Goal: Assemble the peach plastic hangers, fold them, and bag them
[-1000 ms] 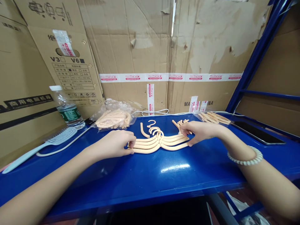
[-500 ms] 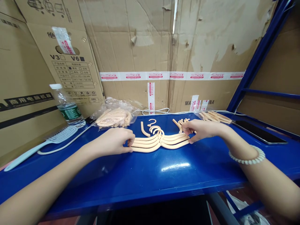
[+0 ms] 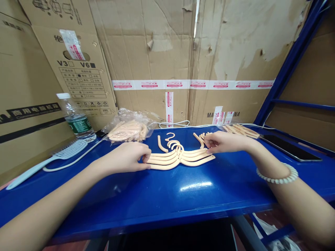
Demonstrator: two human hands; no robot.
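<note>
Several peach plastic hangers point(image 3: 180, 158) lie nested in a row on the blue shelf top point(image 3: 183, 195). My left hand point(image 3: 125, 158) is curled, its fingertips pinching the left ends of the hangers. My right hand point(image 3: 222, 142) rests at the right ends, fingers bent and touching the upper hangers; the lowest right end lies free. A loose hook piece point(image 3: 170, 136) and a curved stick point(image 3: 160, 144) lie just behind the row. More loose hanger parts point(image 3: 201, 136) sit beside my right fingertips.
A clear bag of peach parts point(image 3: 128, 130) lies at the back left, with a water bottle point(image 3: 75, 118) and a pale blue hairbrush point(image 3: 44, 162) further left. Another bundle of parts point(image 3: 239, 129) and a dark phone point(image 3: 289, 148) lie right. Cardboard boxes point(image 3: 157, 52) wall the back.
My right hand has lifted slightly off the lower hanger ends and moved back toward the loose parts. My left hand stays at the left ends.
</note>
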